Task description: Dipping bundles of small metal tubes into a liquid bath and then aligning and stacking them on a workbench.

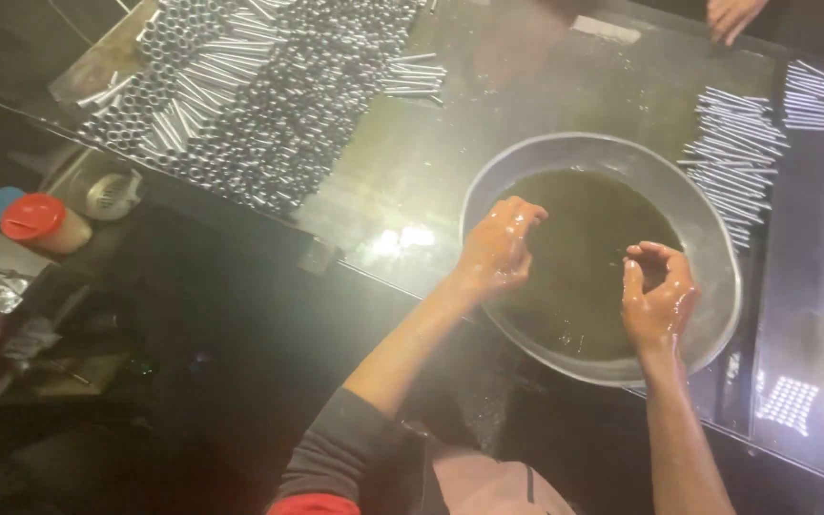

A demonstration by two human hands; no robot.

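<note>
Round metal basin (717, 238) of dark liquid — left hand (498, 250) at near-left rim, right hand (657, 296) further in; both wet, fingers curled, contents possibly nothing — unclear.

red-lidded jar (38, 221) | blue lid (0, 201) | thin rods right (736, 153) | another person's hand (731, 16)

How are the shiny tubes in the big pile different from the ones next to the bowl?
The big pile of tubes at the upper left is heaped, many showing their open round ends. The tubes by the bowl are far fewer and lie flat in neat rows, side by side. The big pile sits far from the metal bowl; the rows lie just right of it. Both are shiny metal.
</note>
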